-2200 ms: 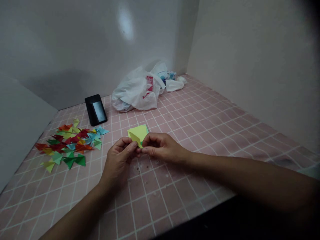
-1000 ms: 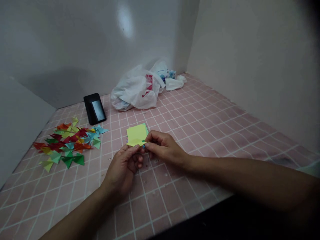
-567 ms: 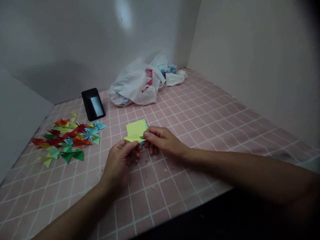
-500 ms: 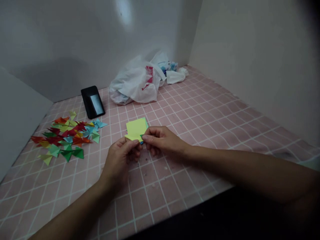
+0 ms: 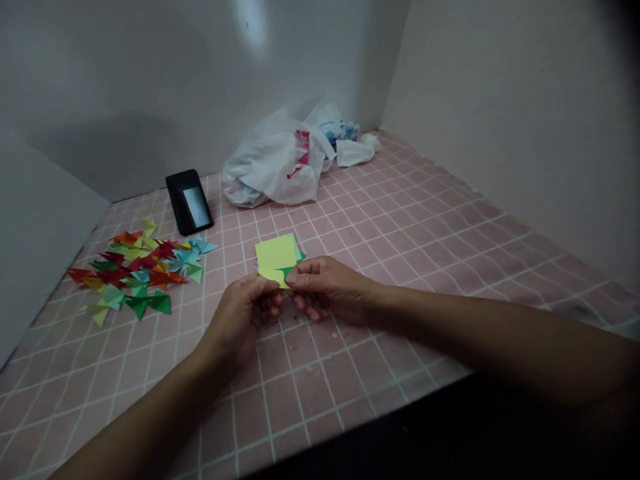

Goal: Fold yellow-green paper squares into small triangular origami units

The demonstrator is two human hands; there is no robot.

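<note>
A small yellow piece of paper (image 5: pixel 274 276) is pinched between both hands at the near edge of a paper stack. My left hand (image 5: pixel 249 298) grips its left side, thumb on top. My right hand (image 5: pixel 327 287) is closed on its right side; the fingertips cover that end. Just beyond lies the stack of square coloured paper (image 5: pixel 276 253), yellow on top, with green and pink edges showing at the right. Whether the held paper is folded cannot be made out.
Several folded paper pieces (image 5: pixel 140 270) in many colours lie in a pile at the left. Behind them a black device with a screen (image 5: pixel 190 202) rests on the pink checked tablecloth (image 5: pixel 400 220). A white plastic bag (image 5: pixel 275 160) and crumpled white tissue (image 5: pixel 355 152) sit at the back.
The right hand has shifted slightly down and toward me, and more green of the stack shows beside the yellow. The whole view has moved a little. Both hands still hold the yellow paper.
</note>
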